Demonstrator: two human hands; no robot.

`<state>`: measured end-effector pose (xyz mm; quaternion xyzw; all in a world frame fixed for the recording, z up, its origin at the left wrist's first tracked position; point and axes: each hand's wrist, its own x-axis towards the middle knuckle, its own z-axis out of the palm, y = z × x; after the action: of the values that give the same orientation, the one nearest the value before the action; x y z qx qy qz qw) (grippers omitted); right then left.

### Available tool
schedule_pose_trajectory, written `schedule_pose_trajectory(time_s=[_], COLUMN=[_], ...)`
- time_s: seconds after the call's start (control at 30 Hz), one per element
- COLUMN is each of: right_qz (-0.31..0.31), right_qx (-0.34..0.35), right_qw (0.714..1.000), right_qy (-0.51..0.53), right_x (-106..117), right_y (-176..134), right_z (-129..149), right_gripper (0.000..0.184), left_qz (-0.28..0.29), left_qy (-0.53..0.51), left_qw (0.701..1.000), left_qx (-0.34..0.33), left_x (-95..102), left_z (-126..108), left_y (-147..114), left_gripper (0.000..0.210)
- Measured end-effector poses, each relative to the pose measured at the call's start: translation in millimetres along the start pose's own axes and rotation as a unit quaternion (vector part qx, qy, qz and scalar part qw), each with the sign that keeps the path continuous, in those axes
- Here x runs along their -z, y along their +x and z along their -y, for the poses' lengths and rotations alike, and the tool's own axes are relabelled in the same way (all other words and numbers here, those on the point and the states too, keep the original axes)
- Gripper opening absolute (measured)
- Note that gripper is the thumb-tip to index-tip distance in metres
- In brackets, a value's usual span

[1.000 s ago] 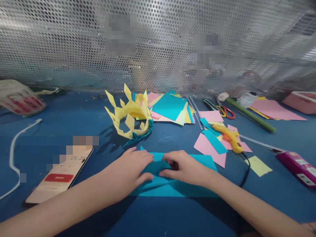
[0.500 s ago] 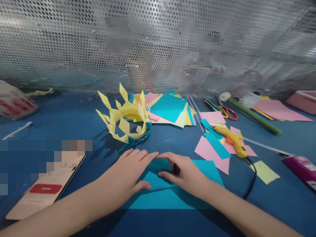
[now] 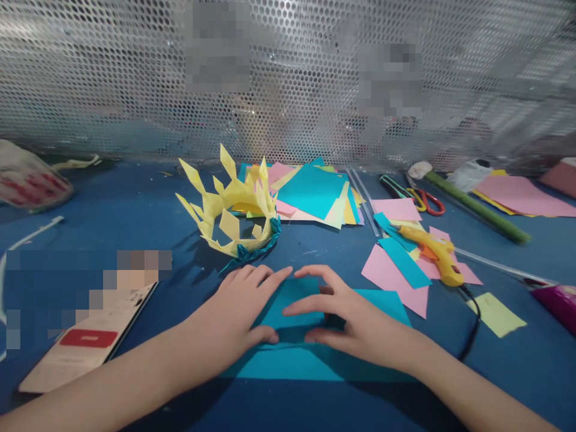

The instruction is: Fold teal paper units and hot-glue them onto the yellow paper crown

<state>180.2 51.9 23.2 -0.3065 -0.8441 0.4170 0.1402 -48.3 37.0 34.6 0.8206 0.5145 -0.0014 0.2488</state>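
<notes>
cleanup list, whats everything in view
Perforated sheet: 1, silver, back
Table: 1, blue, below
Crown: 1, mostly yellow, centre left
Paper stack: 1, multicoloured, back
Phone: 1, pale, left
Container: 1, red, white, back left
Cord: 1, white, left
Glue gun: 1, yellow, right
Loose papers: several, multicoloured, right
Rods: 2+, clear, right
Scissors: 1+, red, yellow, back right
Stick: 1, green, back right
Paper pile: 1, mostly pink, far right
Casing: 1, purple, right edge
Teal paper: 1+, teal, front
Left grip: 1, bare, over paper
Right grip: 1, bare, over paper
</notes>
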Motion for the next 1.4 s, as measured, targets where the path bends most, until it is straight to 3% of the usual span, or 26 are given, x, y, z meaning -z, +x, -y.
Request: schedule_pose_trajectory(time_s=[0.13,0.33,0.63,0.73,0.97,1.2,1.4], right_qz=[0.010,0.019,0.028,0.048,0.050,0.036,0.028], right_qx=[0.005,-0.009,-0.002,0.010,0.017,0.015,0.007], right_qw=[1.000,0.999,0.996,0.994,0.993,0.993,0.993], right_qy=[-0.021,-0.038,-0.088,-0.102,-0.104,-0.111,-0.111], right_x=[-1,-3,-8,-7,-10,-13,-13], right_y=[3,4,2,2,2,1,0], right_z=[1,1,4,5,3,-2,-3], right_gripper=[0.025,0.030,0.055,0.060,0.054,0.044,0.045], left_qz=[0.001,0.007,0.002,0.000,0.005,0.096,0.072], left_qy=[-0.018,-0.042,-0.020,-0.004,0.026,0.044,0.004], left_qw=[1.000,0.999,1.000,1.000,1.000,0.994,0.997], left_qx=[-0.005,0.004,-0.013,-0.010,-0.005,0.033,0.035], left_x=[0.0,1.0,4.7,3.5,2.3,14.2,11.2], left_z=[5,17,25,25,22,11,18], left_y=[0,-2,-3,-3,-5,-3,-4], left_gripper=[0.078,0.095,0.071,0.075,0.079,0.089,0.090])
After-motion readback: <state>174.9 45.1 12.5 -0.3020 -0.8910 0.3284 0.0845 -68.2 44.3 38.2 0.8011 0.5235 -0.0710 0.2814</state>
